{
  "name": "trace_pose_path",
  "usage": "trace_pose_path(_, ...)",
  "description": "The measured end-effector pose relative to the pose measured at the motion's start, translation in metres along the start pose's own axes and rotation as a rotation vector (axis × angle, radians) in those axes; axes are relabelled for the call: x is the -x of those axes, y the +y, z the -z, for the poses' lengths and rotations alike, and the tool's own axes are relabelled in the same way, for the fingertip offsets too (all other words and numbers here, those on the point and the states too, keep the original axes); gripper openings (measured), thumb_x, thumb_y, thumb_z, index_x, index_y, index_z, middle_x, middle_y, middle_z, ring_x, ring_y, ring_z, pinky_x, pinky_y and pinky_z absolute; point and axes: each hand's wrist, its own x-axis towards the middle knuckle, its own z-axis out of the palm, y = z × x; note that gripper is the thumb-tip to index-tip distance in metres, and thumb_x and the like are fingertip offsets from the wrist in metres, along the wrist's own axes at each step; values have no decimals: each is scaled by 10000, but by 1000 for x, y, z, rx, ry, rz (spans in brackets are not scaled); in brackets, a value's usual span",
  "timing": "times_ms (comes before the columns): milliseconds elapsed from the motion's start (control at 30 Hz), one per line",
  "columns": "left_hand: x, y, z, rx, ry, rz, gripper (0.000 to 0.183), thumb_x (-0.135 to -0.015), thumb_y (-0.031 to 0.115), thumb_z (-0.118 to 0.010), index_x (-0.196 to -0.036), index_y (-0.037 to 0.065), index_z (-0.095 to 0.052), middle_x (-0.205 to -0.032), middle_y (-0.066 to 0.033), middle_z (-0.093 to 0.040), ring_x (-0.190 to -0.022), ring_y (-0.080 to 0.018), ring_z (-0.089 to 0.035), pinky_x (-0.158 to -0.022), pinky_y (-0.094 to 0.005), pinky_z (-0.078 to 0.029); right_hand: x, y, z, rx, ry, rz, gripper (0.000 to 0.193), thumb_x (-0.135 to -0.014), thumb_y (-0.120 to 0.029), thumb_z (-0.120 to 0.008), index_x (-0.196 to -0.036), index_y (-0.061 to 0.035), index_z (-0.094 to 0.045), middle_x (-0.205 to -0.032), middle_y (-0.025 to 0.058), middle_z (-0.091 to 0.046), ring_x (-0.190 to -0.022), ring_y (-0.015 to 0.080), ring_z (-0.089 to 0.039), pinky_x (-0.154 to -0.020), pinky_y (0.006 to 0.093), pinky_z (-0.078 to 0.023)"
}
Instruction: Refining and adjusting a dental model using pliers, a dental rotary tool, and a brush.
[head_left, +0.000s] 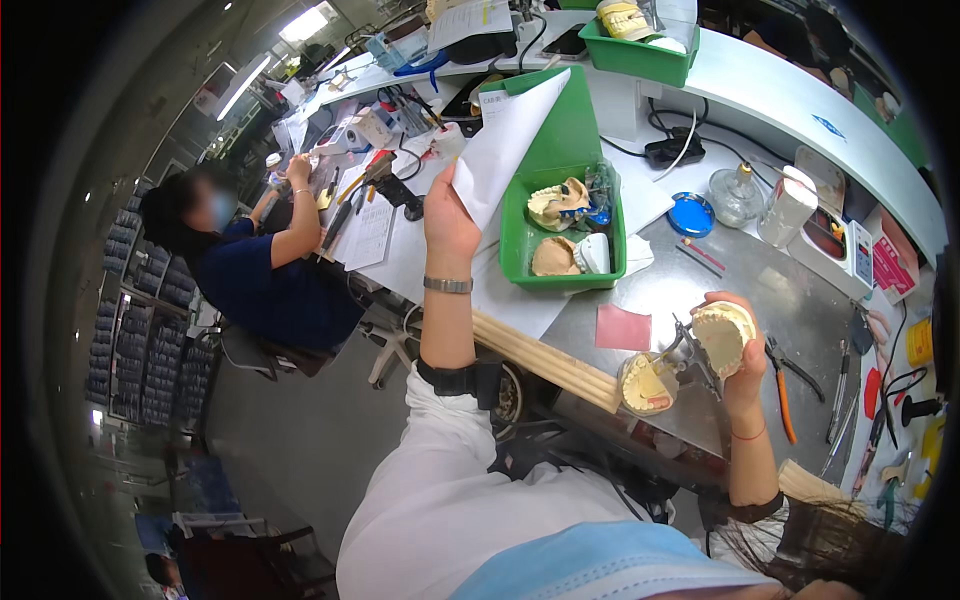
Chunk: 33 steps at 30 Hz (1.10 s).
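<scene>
white sheet (512, 138): dark printed heading (495, 99) | white ledge (770, 85): blue emblem (828, 126)

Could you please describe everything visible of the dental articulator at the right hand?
The dental articulator has a grey, metallic-looking frame, spread open. Its right cast, cream and plaster-like, is gripped in the right hand; its left cast, also cream, bears a small pink patch and is near the front edge of the bench, beside the wooden strip. Whether it rests there is unclear.

Dental cast (724, 342) at right: matt, chalky plaster. Paper sheet (507, 150): smooth, matt. Green tray (512, 245): glossy plastic. Benchtop (770, 300): smooth metal, dull sheen. Near edging (545, 363): wood.
</scene>
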Motion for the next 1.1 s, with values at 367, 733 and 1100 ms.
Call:
trace_pose_path(367,11,-25,1,-506,-64,-58,189,-834,37,-718,-989,-55,-662,-842,-77,-694,-675,-78,-621,-583,-200,-491,-3,-3,0,7,-1,-5,854,-789,-698,-480,-1192,54,-519,-991,99,-629,-905,146,-596,-792,260,-460)
trace_pose_path(733,8,-35,1,-483,-85,-13,248,-891,132,-667,-1059,-41,-612,-950,-83,-680,-781,-114,-639,-676,-240,-518,-3,-5,-1,-3,-5,-2,841,-783,-692,-486,-1187,45,-522,-979,101,-633,-909,147,-601,-795,263,-465)
trace_pose_path(1100,8,-31,4,-54,6,138,472,-1049,275,-276,-1354,-75,-363,-1386,-176,-470,-1280,-265,-467,-1086,-405,-374,-2,-4,3,35,-49,-12,825,-787,-682,-466,-1150,54,-547,-994,110,-629,-912,158,-598,-800,269,-457)
